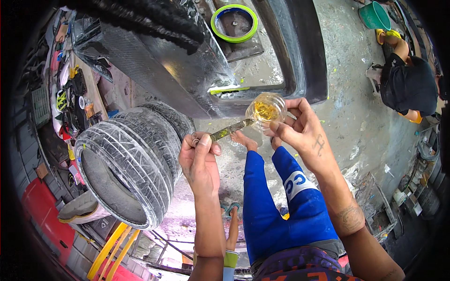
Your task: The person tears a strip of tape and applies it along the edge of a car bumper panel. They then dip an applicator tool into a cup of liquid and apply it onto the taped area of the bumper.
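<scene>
My left hand pinches the near end of a narrow flat metal strip, which is smeared with dark and yellowish residue. A ring shows at its end by my thumb. The strip's far tip touches the rim of a clear plastic cup with ridged sides. My right hand is closed around the cup's right side. Inside the cup lies a yellow-amber substance. Just beyond both hands is a large black car body panel, with whitish dust and a yellow-green strip along its edge.
Stacked dusty tyres stand at my left. A lime-green ring lies past the panel. To the far right a person in dark clothes sits near a green bucket. Another person's leg shows low in the middle. Clutter lines the left wall.
</scene>
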Motion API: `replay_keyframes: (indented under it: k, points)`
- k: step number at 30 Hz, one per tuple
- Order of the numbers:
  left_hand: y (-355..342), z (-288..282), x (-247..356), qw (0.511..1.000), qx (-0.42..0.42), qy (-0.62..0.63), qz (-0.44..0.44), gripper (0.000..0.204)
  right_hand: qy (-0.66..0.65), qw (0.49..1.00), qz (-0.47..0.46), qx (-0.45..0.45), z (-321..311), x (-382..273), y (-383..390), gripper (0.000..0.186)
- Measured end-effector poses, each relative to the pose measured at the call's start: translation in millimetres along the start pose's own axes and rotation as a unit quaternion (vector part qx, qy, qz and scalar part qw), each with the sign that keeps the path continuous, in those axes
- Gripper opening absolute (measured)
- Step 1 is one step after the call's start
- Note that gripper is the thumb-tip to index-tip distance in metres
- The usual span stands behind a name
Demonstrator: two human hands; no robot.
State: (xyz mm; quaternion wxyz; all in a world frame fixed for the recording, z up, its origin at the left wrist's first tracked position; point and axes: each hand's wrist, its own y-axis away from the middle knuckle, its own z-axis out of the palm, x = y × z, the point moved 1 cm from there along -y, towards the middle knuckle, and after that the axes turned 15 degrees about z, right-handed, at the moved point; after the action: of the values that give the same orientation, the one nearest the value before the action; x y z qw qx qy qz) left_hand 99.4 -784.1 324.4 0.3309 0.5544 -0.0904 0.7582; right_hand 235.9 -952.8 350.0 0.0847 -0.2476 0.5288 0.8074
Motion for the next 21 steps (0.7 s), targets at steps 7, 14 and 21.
replay_keyframes:
  k: [7,14,21]
  points:
    - [-17.0,-11.5,-6.1,0.999,0.035,-0.014,0.006,0.012,-0.008,1.0,0.0,0.014,-4.2,-2.7,-2.7,0.044]
    - [-30.8,-4.0,-20.6,0.988,0.025,-0.115,0.101,0.019,-0.001,1.0,0.012,0.019,-10.6,10.9,6.0,0.046]
    - [-33.6,3.6,-25.3,0.965,-0.034,-0.195,0.173,0.021,-0.007,0.999,0.037,0.006,-19.5,31.4,15.0,0.047]
